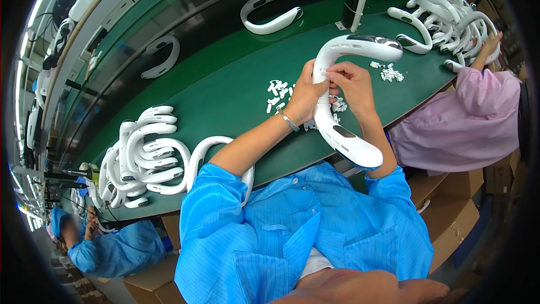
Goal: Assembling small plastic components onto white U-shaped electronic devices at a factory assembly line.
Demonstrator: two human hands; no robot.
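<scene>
A white, U-shaped neck fan [324, 115] is held up above the green bench, its dark end panels showing at both tips. Wrapped round the middle of its band is my left hand [304, 94]. My right hand [355, 85] has thumb and forefinger pinched against the same stretch of band, just beside the left thumb. Whatever lies between those fingertips is too small and covered to make out. Small white plastic pieces [275, 94] are scattered on the bench beyond and below my hands.
Neck fans are piled at the left [149, 155] and the far right [444, 19]. A single neck fan [270, 25] lies across the bench, near an upright post [361, 0]. More small pieces [389, 73] lie rightward. Co-workers in pink [461, 124] and blue [121, 250] sit either side.
</scene>
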